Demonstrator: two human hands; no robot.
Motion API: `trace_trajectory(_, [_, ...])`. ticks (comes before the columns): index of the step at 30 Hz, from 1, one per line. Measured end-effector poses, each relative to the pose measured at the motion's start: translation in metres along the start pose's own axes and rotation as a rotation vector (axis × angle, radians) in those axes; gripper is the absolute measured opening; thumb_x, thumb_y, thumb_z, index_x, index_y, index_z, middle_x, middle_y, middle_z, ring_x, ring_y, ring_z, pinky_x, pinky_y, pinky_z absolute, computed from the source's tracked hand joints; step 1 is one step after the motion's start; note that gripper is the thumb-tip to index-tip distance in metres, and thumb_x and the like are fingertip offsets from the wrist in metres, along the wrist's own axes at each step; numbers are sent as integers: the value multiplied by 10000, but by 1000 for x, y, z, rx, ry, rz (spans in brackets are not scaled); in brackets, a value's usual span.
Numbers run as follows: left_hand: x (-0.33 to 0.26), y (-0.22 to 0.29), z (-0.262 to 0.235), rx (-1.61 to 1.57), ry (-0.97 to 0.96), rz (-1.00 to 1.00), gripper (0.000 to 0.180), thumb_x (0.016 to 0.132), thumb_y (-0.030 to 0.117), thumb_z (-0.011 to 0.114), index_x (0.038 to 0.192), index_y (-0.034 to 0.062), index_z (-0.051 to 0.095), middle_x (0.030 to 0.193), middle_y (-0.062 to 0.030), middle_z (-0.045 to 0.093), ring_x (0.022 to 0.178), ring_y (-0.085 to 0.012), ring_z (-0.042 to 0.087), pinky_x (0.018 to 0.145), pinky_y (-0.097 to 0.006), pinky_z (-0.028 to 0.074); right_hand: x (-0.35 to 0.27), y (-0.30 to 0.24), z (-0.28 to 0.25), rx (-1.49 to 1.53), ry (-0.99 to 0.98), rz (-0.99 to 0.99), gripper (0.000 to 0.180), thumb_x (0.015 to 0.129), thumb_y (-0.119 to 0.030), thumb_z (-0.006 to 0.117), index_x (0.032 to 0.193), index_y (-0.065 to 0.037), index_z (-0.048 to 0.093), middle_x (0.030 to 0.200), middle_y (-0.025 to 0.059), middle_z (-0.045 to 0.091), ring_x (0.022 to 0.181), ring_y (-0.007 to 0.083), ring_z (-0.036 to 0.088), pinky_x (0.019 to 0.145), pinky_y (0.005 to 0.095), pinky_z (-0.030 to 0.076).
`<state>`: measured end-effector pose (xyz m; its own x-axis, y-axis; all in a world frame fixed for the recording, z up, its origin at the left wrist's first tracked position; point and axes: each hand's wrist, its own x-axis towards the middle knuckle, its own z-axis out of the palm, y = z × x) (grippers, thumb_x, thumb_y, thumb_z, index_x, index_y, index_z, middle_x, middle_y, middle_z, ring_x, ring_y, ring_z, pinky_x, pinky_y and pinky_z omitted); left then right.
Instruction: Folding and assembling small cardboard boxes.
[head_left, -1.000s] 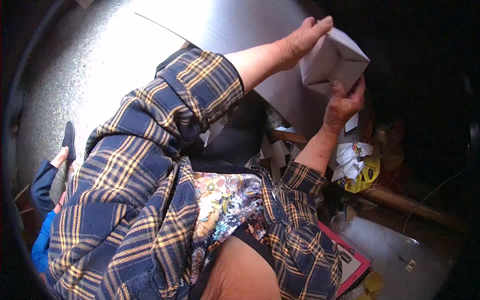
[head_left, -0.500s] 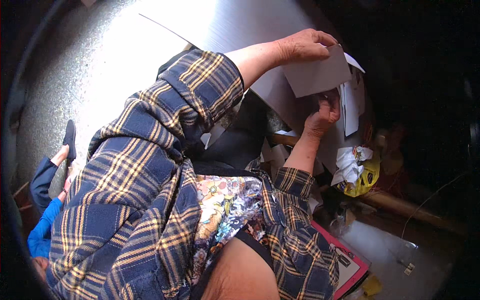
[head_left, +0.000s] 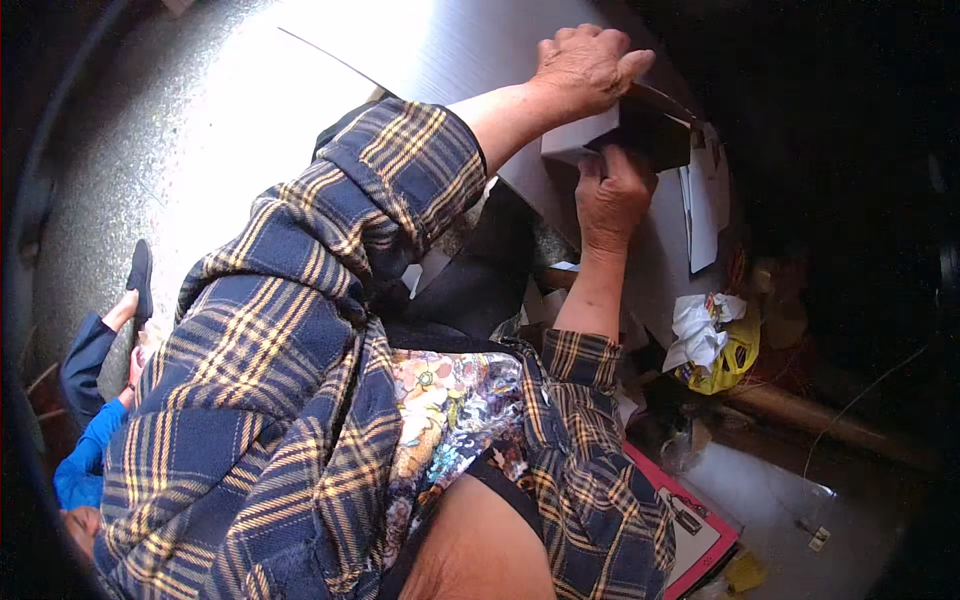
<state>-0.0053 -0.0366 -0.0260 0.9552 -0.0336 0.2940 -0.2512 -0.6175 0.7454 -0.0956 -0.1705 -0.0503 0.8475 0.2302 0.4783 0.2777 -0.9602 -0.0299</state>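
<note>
A small pale cardboard box (head_left: 580, 136) stands opened out on the grey metal tabletop, its dark inside facing me. My left hand (head_left: 588, 68) lies over its far upper side, fingers curled down and thumb stretched to the right; the fingertips are hidden. My right hand (head_left: 612, 200) is closed, its fingers pinching at the near open edge of the box. Right of the box, several flat white card pieces (head_left: 706, 205) lie in a pile.
A yellow bag (head_left: 735, 355) with crumpled white paper (head_left: 697, 332) sits to the right. Lower right are a pink-edged board (head_left: 700, 545) and a clear sheet (head_left: 765, 490). At far left another person in a blue sleeve (head_left: 85, 460) is partly in view.
The flat card between my hands has opened into a hollow box. My left hand has moved slightly left and away from me; my right hand has shifted left and up to its near edge.
</note>
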Motion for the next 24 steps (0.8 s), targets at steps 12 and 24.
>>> trace_trajectory(12, [-7,-11,3,-357,-45,217,668,768,122,551,1380,41,298,1283,-283,470,1208,-406,453,1021,-448,369,-8,54,1,361,425,174,653,677,-164,670,1278,-45,443,1325,189,398,1246,359,362,1033,485,301])
trace_trajectory(24, [7,-10,19,-352,-125,3,360,804,177,470,1125,20,507,939,-286,616,944,-448,578,852,-496,449,-29,59,33,1108,-131,582,682,603,4,691,1249,-20,472,1160,84,542,1045,243,527,926,328,431])
